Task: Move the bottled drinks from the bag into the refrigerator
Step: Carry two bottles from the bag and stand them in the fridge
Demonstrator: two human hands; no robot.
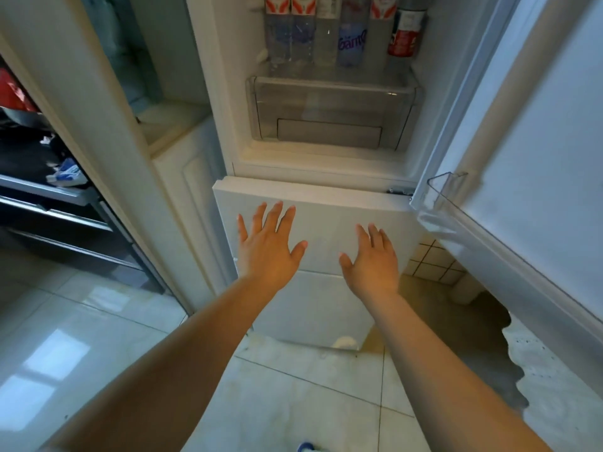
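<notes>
Both empty hands, left hand (266,247) and right hand (372,259), before open refrigerator (225,102).

The bottled drinks (329,31) in the refrigerator (326,158) are cut off by the top edge, so caps and upper labels are unseen; the label print is too blurred to read. The open door (528,132) runs off the right edge. A blue object (306,447) at the bottom edge is too cropped to identify. Things on the dark shelves (49,190) at left are indistinct.
</notes>
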